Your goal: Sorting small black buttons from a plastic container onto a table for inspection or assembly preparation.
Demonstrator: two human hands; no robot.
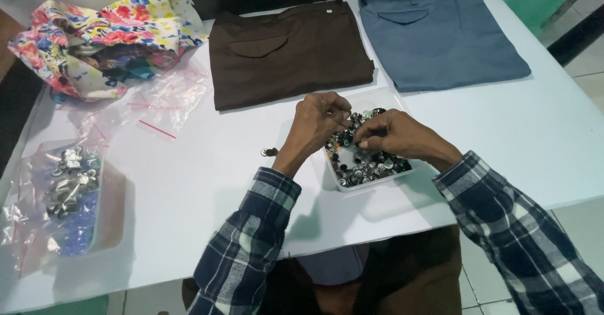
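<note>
- Both our hands sit over the clear tub (371, 186) of buttons (368, 161), so we can pick through them.
- Our left hand (318, 123) is curled, fingertips pinched near the tub's edge; what it pinches is too small to tell.
- Our right hand (393, 135) is bent low, fingers dipping into the buttons; we cannot tell if it holds one.
- One small dark button (270, 152) lies alone on the white table (189, 189), just left of our left wrist.
- Brown trousers (286, 54) and blue trousers (440, 32) lie flat behind the tub.
- Bags of metal bits (69, 183) and flowery cloth (100, 41) rest far left, out of the way.
</note>
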